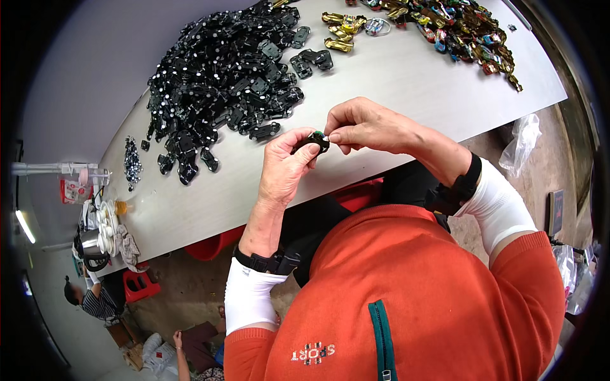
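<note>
While the left hand point(286, 164) grips a dark toy car point(323, 145), seemingly to steady it, the right hand point(368, 126) pinches closed at its right end, black cars point(216, 70) heaped far left.

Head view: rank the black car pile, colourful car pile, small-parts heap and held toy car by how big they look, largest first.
1. Black car pile
2. Colourful car pile
3. Small-parts heap and held toy car: too close to rank, since the car is partly covered.

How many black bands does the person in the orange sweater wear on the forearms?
2: one black band on the left forearm, another black band on the right forearm; none seems hidden.
</note>
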`<move>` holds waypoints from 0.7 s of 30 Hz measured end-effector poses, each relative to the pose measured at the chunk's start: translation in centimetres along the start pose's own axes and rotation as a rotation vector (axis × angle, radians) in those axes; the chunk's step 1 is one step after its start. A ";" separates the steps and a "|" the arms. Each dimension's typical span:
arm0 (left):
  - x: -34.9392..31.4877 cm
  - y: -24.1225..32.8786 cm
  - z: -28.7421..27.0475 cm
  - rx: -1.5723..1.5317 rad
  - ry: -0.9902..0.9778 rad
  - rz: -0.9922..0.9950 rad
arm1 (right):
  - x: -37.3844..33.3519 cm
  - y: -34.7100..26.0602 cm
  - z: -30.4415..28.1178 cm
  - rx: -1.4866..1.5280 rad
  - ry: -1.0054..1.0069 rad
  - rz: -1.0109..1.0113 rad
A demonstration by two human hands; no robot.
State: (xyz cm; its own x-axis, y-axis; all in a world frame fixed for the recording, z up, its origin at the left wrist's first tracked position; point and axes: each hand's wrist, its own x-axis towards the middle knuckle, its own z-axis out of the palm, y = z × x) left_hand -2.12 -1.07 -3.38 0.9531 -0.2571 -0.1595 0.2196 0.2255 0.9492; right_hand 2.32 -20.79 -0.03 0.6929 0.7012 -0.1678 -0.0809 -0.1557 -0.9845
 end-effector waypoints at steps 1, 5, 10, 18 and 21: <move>0.0 0.0 0.0 0.012 0.000 0.007 | 0.1 0.0 0.0 -0.010 0.004 -0.004; -0.1 -0.3 0.6 0.081 0.085 0.053 | 0.6 0.6 0.2 -0.128 0.063 -0.018; 0.1 -0.9 1.2 0.135 0.157 0.057 | 1.6 2.4 1.5 -0.421 0.261 -0.162; 0.2 -0.6 0.6 -0.047 0.109 -0.074 | 1.3 2.9 0.5 0.098 0.091 0.026; 0.0 -0.7 1.1 -0.027 0.136 -0.063 | 1.4 2.6 0.9 -0.135 0.157 -0.002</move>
State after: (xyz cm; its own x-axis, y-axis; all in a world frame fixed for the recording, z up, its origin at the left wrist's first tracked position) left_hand -2.49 -2.28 -3.77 0.9564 -0.1422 -0.2552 0.2833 0.2391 0.9287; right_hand 2.41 -19.62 -2.83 0.7973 0.5859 -0.1454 0.0098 -0.2535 -0.9673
